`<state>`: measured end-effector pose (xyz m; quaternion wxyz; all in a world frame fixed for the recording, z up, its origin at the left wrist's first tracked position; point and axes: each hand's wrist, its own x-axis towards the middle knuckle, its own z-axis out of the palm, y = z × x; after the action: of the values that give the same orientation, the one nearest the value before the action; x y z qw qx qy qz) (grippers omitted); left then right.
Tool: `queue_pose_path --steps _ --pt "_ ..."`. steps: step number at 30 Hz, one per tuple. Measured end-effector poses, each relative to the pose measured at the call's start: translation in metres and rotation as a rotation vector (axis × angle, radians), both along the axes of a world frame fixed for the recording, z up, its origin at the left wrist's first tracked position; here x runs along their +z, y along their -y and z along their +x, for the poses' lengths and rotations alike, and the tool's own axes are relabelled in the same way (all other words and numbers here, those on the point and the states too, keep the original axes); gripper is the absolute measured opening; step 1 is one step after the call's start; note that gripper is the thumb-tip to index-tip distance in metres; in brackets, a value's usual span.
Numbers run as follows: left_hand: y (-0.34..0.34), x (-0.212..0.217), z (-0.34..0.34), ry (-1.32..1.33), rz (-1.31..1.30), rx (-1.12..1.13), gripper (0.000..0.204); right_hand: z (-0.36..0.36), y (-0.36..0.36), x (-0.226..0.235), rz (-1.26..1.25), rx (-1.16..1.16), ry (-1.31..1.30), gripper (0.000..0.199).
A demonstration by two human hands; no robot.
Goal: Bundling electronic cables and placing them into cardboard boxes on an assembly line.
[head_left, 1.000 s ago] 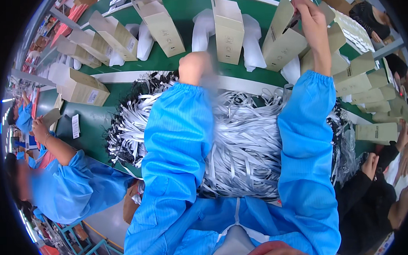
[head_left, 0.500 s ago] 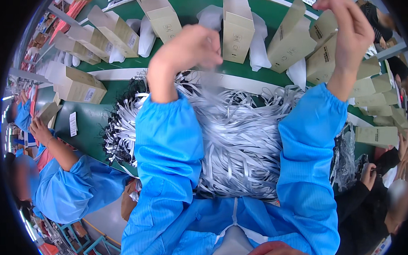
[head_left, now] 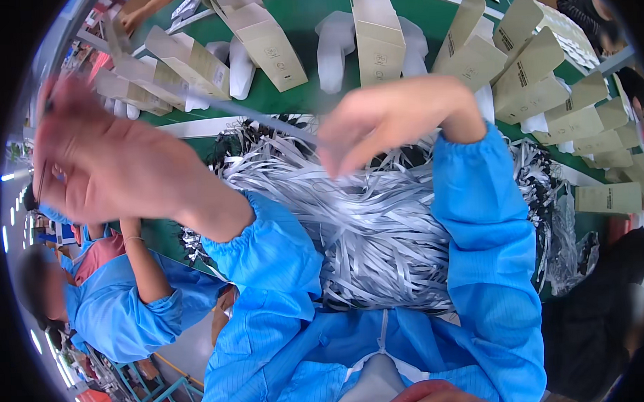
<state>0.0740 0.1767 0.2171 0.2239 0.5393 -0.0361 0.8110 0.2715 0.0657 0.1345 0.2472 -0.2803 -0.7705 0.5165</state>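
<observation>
A pale grey strap stretches between my two hands above a heaped pile of grey-white straps with black cord ends. My left hand is raised at the far left, smeared by motion; the strap runs up to its curled fingers, and a thin dark cord shows beside them. Over the back of the pile, my right hand has its fingers bent down and closed on the strap's other end. Behind it stands an open beige box, next to a white wrapped item.
Several open beige boxes and white wrapped items line the green table. More boxes curve down the right side. Clear plastic bags lie right of the pile. A co-worker in blue sits at left, another person in black at right.
My left hand has swung from over the pile to the far left. My right hand has come down and left from the right-hand boxes, and a strap now spans between them.
</observation>
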Motion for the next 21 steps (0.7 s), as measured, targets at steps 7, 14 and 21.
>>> queue_pose_path --steps 7,14,21 --pt "-0.037 -0.011 -0.035 -0.048 -0.148 -0.026 0.023 0.064 0.063 0.039 0.290 -0.885 -0.039 0.028" --pt "-0.025 -0.016 -0.013 -0.231 0.018 -0.371 0.016 0.076 0.116 0.073 0.684 -1.276 -0.536 0.039" --pt "-0.029 -0.006 -0.047 0.251 -0.280 -0.399 0.006 0.070 0.148 0.060 0.227 -0.974 0.207 0.026"
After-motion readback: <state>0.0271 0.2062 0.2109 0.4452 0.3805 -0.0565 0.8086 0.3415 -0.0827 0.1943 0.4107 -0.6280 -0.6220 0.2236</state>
